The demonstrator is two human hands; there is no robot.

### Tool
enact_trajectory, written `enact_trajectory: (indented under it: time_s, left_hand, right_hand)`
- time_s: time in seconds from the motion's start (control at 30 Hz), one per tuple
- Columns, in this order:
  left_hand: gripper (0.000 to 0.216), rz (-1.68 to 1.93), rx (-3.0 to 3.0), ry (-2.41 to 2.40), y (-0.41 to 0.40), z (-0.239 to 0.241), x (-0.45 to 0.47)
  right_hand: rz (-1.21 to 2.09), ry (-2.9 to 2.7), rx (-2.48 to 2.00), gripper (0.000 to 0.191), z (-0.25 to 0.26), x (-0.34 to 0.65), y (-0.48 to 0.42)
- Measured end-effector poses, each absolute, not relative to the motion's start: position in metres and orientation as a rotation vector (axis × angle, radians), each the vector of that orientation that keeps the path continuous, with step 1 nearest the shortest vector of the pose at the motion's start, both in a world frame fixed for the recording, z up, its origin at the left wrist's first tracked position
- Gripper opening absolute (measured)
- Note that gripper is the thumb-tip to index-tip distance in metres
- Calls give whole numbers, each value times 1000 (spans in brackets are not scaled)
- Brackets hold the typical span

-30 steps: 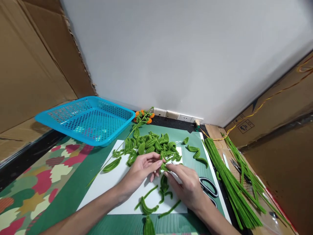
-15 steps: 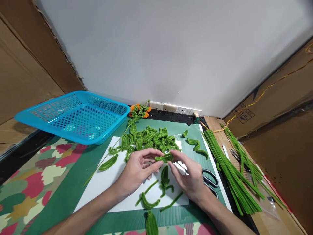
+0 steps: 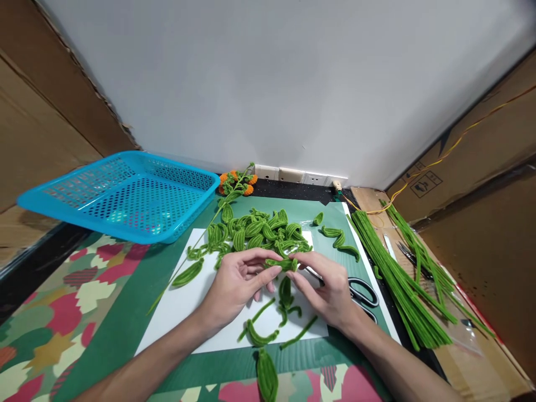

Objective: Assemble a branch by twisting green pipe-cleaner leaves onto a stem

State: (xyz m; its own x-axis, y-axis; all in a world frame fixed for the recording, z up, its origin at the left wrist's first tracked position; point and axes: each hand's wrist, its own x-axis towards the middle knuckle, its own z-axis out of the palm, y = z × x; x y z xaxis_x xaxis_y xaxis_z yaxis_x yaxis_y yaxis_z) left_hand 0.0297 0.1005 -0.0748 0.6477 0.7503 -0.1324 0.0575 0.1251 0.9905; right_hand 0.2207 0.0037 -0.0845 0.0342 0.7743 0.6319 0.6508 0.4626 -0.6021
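Observation:
My left hand (image 3: 238, 282) and my right hand (image 3: 325, 290) meet over a white sheet (image 3: 184, 304) and pinch the two ends of one folded green pipe-cleaner leaf (image 3: 282, 263) between fingertips, just above the sheet. Behind them lies a pile of finished green leaves (image 3: 255, 234). Below my hands several loose bent green pieces (image 3: 262, 335) lie on the sheet, and one leaf (image 3: 267, 377) rests on the green mat. Black-handled scissors (image 3: 363, 296) lie right beside my right hand.
A blue plastic basket (image 3: 125, 195) stands tilted at the left. A stem with orange flowers (image 3: 237, 187) lies by the wall. A bundle of straight green pipe cleaners (image 3: 402, 279) and pliers (image 3: 412, 258) lie at the right. Cardboard walls stand on both sides.
Both hands have lifted the green leaf off the sheet and now hold it between them. The camera has tipped slightly, so the table sits lower and closer.

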Motion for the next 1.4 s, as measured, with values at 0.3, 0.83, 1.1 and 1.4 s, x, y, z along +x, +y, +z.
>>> enact_trajectory:
  time_s: [0.3, 0.83, 1.1, 1.4]
  left_hand:
    - [38, 638, 1396, 826, 100, -70, 32]
    - [38, 673, 1404, 878, 97, -70, 32]
    - [37, 661, 1412, 878, 97, -70, 29]
    - [35, 664, 1435, 886, 98, -72, 34]
  right_hand:
    - [96, -1704, -1229, 16, -85, 220, 5]
    - [-3, -1847, -1231, 21, -93, 219, 3]
    - [-18, -1898, -1235, 16, -86, 218, 4]
    - [-101, -1809, -1301, 26, -87, 221, 4]
